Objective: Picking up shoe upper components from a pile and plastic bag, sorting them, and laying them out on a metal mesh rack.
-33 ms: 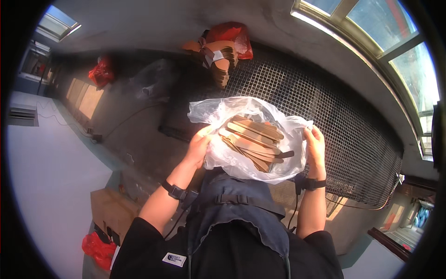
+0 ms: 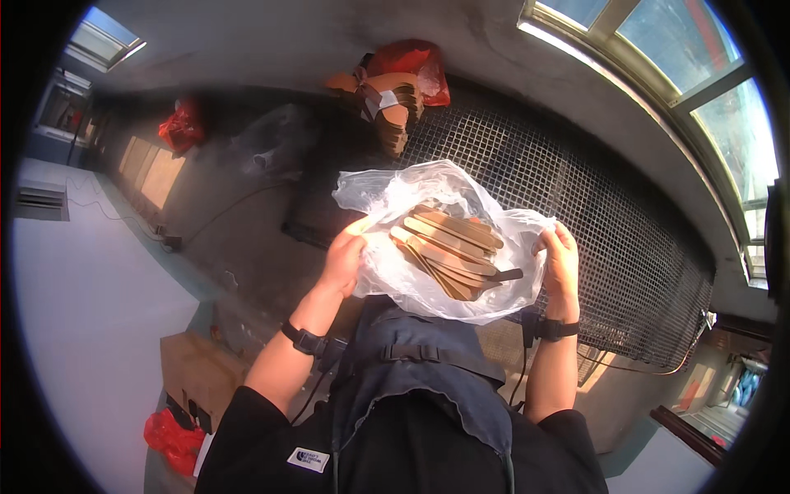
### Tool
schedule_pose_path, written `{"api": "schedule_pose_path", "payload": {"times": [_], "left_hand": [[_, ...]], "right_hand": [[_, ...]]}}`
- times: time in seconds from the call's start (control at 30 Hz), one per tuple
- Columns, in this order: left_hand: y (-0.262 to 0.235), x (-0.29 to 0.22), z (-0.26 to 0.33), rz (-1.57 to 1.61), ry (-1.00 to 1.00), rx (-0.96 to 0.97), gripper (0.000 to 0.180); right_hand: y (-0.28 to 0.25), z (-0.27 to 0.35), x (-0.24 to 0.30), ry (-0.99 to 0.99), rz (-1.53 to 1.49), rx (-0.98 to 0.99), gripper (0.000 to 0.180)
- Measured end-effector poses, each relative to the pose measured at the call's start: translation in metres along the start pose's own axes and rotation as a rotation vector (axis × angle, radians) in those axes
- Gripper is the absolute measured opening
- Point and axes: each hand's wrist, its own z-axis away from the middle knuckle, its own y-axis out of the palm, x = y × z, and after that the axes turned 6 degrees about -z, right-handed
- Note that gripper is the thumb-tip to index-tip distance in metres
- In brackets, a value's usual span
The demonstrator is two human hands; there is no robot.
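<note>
In front of my waist a translucent white plastic bag (image 2: 395,193) is held with its mouth spread wide. Inside it lies a loose pile of flat, narrow brown strips (image 2: 448,247) with rounded ends; one darker tip points to the right. My left hand (image 2: 344,262) is closed on the bag's left edge. Its right edge is pinched in my right hand (image 2: 558,251), thumb against fingers. Neither hand touches the strips.
A black mesh rack (image 2: 527,156) stretches beyond the bag. Stacked brown sole-shaped pieces (image 2: 393,115) and a red plastic bag (image 2: 411,62) rest at its far end. A cardboard box (image 2: 197,375) and another red bag (image 2: 174,440) are at the lower left. Windows (image 2: 675,49) line the right wall.
My left hand has shifted slightly left, and the bag's far rim has risen a little, spreading the film. The right hand is nearly where it was.
</note>
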Motion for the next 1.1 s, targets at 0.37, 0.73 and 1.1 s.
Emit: {"api": "schedule_pose_path", "payload": {"times": [0.37, 0.73, 1.1], "left_hand": [[0.001, -0.192, 0.074, -0.003, 0.516, 0.020, 0.052], [0.001, -0.177, 0.113, -0.564, 0.528, -0.091, 0.048], [-0.024, -0.148, 0.214, -0.325, 0.609, -0.554, 0.047]], "right_hand": [[0.107, 0.040, 0.142, -0.315, -0.473, 0.458, 0.020], [0.106, 0.046, 0.127, -0.304, -0.373, 0.580, 0.033], [0.153, 0.030, 0.140, -0.285, -0.472, 0.834, 0.053]]}}
